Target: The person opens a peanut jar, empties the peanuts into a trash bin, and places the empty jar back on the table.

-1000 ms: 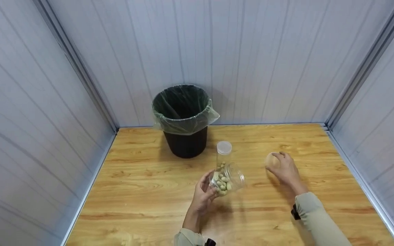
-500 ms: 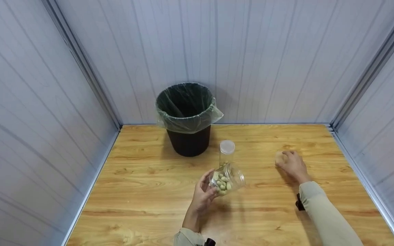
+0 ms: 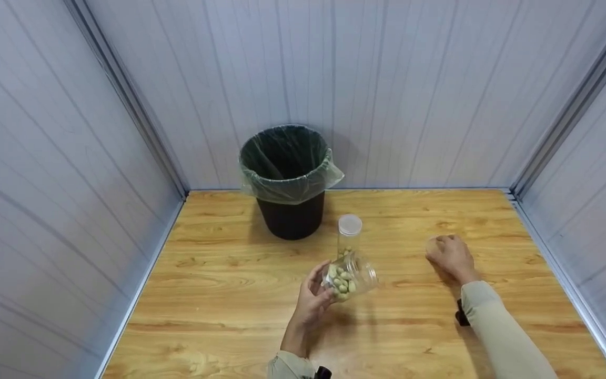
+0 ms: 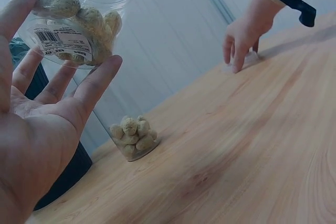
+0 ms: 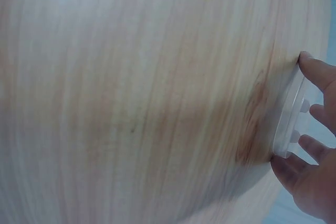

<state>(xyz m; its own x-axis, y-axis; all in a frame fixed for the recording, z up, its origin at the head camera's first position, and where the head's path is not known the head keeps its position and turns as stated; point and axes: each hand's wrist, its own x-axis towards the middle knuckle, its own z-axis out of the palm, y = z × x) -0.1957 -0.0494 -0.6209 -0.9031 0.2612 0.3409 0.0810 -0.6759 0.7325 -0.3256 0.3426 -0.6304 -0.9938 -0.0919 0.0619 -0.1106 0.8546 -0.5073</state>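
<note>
My left hand (image 3: 312, 302) holds a clear plastic jar (image 3: 362, 269) without a lid, tilted with its mouth toward the right. Unshelled peanuts (image 4: 94, 27) lie inside it, and a barcode label (image 4: 63, 43) shows on its base in the left wrist view. Off to the right, my right hand (image 3: 452, 258) pinches a clear round lid (image 5: 287, 121) by its edges, low at the tabletop; fingers cover much of it in the head view. Just behind the held jar stands a second clear jar (image 3: 350, 226), lidded, with peanuts at its bottom.
A black bin (image 3: 290, 218) lined with a translucent bag (image 3: 295, 190) stands at the back, left of the lidded jar. Pale panel walls (image 3: 413, 95) enclose the wooden table (image 3: 219, 310) at the back and both sides.
My right hand has moved rightward with the lid and lowered it to the tabletop. The left hand and its jar stay nearly still, while the head view shifts slightly.
</note>
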